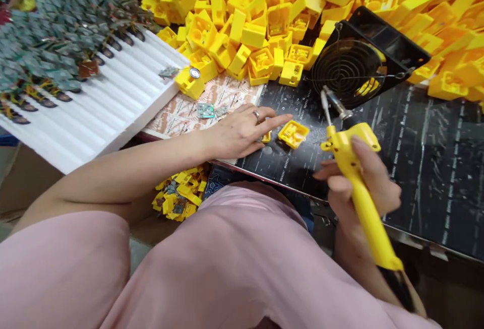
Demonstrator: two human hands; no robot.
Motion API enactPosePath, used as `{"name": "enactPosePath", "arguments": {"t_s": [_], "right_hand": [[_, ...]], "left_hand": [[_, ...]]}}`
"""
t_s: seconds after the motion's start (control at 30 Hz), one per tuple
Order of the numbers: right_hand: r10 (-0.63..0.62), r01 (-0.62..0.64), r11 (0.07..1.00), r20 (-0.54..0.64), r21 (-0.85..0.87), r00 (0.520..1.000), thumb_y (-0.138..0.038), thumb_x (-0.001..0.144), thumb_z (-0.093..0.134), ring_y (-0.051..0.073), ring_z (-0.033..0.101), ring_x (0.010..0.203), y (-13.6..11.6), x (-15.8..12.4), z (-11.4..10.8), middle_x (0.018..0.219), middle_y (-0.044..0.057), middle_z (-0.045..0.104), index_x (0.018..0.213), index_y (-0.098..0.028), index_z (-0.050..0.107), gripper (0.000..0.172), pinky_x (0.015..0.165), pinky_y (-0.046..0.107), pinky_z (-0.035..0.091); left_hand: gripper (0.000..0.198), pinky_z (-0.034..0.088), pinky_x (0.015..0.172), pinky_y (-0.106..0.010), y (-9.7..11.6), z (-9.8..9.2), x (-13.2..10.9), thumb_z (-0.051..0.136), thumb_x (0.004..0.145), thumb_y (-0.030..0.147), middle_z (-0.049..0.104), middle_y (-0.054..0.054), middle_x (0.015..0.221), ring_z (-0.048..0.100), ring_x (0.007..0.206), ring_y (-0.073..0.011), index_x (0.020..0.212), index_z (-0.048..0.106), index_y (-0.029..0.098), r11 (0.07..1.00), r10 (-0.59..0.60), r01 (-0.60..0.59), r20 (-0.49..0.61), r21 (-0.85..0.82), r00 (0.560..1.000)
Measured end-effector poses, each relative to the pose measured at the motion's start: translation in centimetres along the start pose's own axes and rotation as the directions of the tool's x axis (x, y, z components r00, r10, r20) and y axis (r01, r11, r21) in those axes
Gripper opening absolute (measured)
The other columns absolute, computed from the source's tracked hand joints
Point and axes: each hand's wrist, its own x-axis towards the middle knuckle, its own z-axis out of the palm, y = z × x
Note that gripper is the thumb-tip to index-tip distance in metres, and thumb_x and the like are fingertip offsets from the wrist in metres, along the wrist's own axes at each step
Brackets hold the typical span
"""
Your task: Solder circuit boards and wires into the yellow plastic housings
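My right hand [359,188] grips a yellow soldering gun [357,183], its metal tip [325,105] pointing up and away over the black mat [434,168]. My left hand [242,130] rests on the bench edge, fingers stretched towards a small yellow plastic housing [293,133] lying on the mat. A bit of yellow plastic [266,137] shows under the fingers of that hand. A small green circuit board [205,111] lies just behind my left hand on patterned paper [181,115].
A big heap of yellow housings [264,11] fills the back. A black fan [351,69] leans behind the soldering tip. A white foam tray [113,102] with several circuit boards [56,31] stands at left. Yellow parts [179,200] lie below the bench.
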Motion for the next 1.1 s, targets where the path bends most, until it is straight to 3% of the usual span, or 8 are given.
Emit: {"name": "enactPosePath", "arguments": {"t_s": [0.17,0.27,0.4,0.47,0.6,0.7,0.83,1.1], "right_hand": [[-0.117,0.152,0.977,0.223,-0.148,0.968,-0.020,0.093,0.072,0.015,0.074,0.074,-0.1,0.9,1.5,0.088,-0.001,0.077,0.113,-0.026,0.069,0.021,0.071,0.023,0.057],[-0.139,0.198,0.961,0.285,-0.191,0.948,-0.033,0.090,0.077,0.025,0.074,0.092,0.8,1.3,3.0,0.100,0.006,0.076,0.120,-0.024,0.065,0.034,0.085,0.035,0.059],[-0.114,0.220,0.939,0.366,-0.263,0.923,-0.034,0.094,0.071,0.028,0.072,0.097,1.8,1.4,3.9,0.110,0.010,0.073,0.130,-0.022,0.058,0.040,0.082,0.038,0.059],[-0.109,0.204,0.956,0.387,-0.212,0.916,-0.030,0.095,0.069,0.026,0.073,0.097,1.8,1.2,3.7,0.114,0.009,0.073,0.132,-0.024,0.055,0.040,0.080,0.035,0.059],[-0.134,0.189,0.978,0.424,-0.091,0.896,-0.033,0.095,0.071,0.024,0.074,0.101,1.2,0.5,2.9,0.111,0.006,0.073,0.133,-0.027,0.052,0.044,0.083,0.034,0.060],[-0.121,0.169,0.983,0.445,-0.071,0.887,-0.039,0.092,0.075,0.027,0.073,0.104,1.1,0.2,2.5,0.116,0.008,0.072,0.135,-0.026,0.051,0.051,0.087,0.038,0.061],[-0.083,0.145,0.984,0.440,-0.108,0.894,-0.044,0.087,0.078,0.030,0.071,0.108,1.4,0.1,2.3,0.115,0.008,0.072,0.138,-0.027,0.050,0.060,0.091,0.044,0.060],[-0.164,0.180,0.984,0.435,0.003,0.885,-0.021,0.090,0.075,0.025,0.074,0.109,2.5,-0.3,0.8,0.130,0.009,0.071,0.143,-0.029,0.050,0.059,0.087,0.037,0.062]], "left_hand": [[0.041,0.049,0.107,-0.045,-1.0,0.6,-1.6,0.051,0.102,0.039,0.073,-0.013,0.125,0.065,0.117,-0.0268,0.135,0.064,0.018,0.991,-0.043,0.041,-0.019,-0.129,0.999],[0.040,0.053,0.103,-0.040,-1.3,0.0,-1.9,0.045,0.104,0.040,0.073,-0.012,0.127,0.068,0.116,-0.0232,0.128,0.068,0.018,0.962,-0.102,0.084,-0.053,-0.261,0.993],[0.046,0.056,0.092,-0.039,-2.3,-2.3,-2.7,0.037,0.103,0.043,0.076,-0.008,0.120,0.069,0.105,-0.0213,0.124,0.070,0.018,0.935,-0.264,0.248,-0.031,-0.252,0.964],[0.052,0.055,0.096,-0.043,-3.2,-3.9,-3.2,0.033,0.103,0.047,0.076,-0.006,0.121,0.067,0.103,-0.0220,0.125,0.070,0.018,0.904,-0.404,0.399,-0.002,-0.152,0.915],[0.057,0.045,0.108,-0.055,-3.5,-6.1,-3.2,0.029,0.105,0.049,0.071,-0.004,0.127,0.057,0.116,-0.0268,0.145,0.058,0.020,0.746,-0.664,0.660,0.014,0.090,0.748],[0.063,0.039,0.112,-0.058,-1.7,-5.6,-2.2,0.033,0.105,0.056,0.067,-0.006,0.135,0.051,0.128,-0.0317,0.156,0.046,0.021,0.806,-0.585,0.578,0.024,0.127,0.811],[0.081,0.047,0.101,-0.053,0.9,-2.4,-0.7,0.052,0.093,0.068,0.064,-0.019,0.135,0.059,0.122,-0.0391,0.153,0.048,0.014,0.906,-0.419,0.410,0.086,0.101,0.904],[0.055,0.052,0.099,-0.036,3.1,1.2,-2.1,0.052,0.100,0.032,0.069,-0.016,0.133,0.068,0.113,-0.0246,0.152,0.046,0.013,0.960,-0.094,0.099,0.031,-0.262,0.995]]}}
